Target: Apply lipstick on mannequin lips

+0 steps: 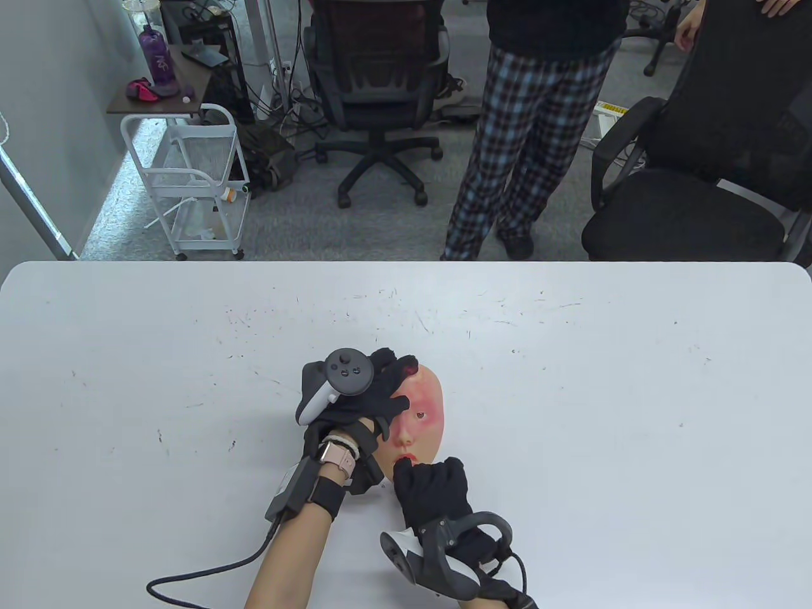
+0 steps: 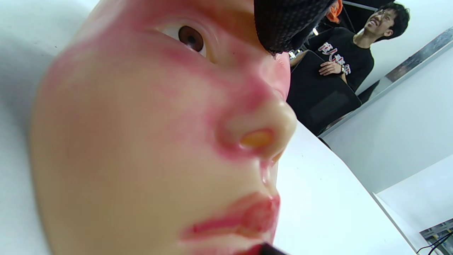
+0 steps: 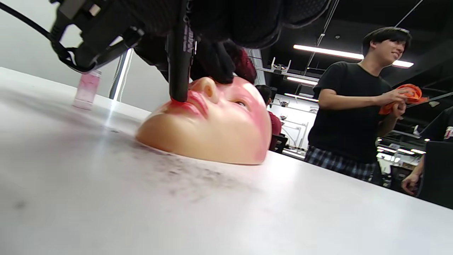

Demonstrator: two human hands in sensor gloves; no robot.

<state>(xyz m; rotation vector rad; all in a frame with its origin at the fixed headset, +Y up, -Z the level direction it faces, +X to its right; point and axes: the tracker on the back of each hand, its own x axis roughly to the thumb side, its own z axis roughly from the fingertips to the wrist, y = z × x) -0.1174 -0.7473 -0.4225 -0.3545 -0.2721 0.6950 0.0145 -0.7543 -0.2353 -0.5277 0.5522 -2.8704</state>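
A skin-coloured mannequin face (image 1: pixel 424 412) with red smears on its cheeks lies face up on the white table (image 1: pixel 571 380). My left hand (image 1: pixel 371 393) rests on its left side and forehead and holds it down. My right hand (image 1: pixel 431 488) grips a black lipstick tube (image 3: pixel 179 60) held upright, its red tip touching the lips (image 3: pixel 194 101). In the left wrist view the face (image 2: pixel 141 124) fills the frame, with red lips (image 2: pixel 244 219) at the bottom and a gloved fingertip (image 2: pixel 286 21) at the brow.
A small pink-tinted bottle (image 3: pixel 86 90) stands on the table behind the face. A person in plaid trousers (image 1: pixel 526 127) stands at the far edge, with office chairs (image 1: pixel 374 82) and a white cart (image 1: pixel 190 184) beyond. A black cable (image 1: pixel 209 571) trails from my left wrist.
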